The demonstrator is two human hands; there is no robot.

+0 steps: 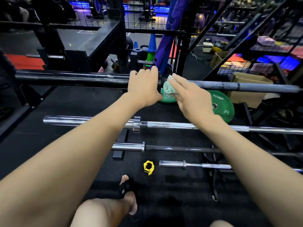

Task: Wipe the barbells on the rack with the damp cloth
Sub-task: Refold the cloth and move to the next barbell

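Gripping the top barbell [73,78] at the inner end of its black sleeve, my left hand [144,86] curls its fingers over the far side of the bar, pressed close together. This bar lies across the highest level of the rack [120,145], running the full width of the view.

Just right of that grip, the damp cloth [168,88], pale green and bunched, sits against the collar where sleeve meets grey shaft. My right hand [191,99] holds it there with fingers extended, nearly straight and close together, laid over the top of the cloth; the thumb is hidden below, so I cannot tell whether it pinches the fabric.

Beneath my forearms, three more barbells lie on lower levels: a chrome barbell [164,125], a dark-shafted barbell [164,148], and a short chrome barbell [193,164] lowest.

A yellow collar clamp [148,167] lies on the black floor left of the lowest bar. A green weight plate [219,104] lies behind my right hand.
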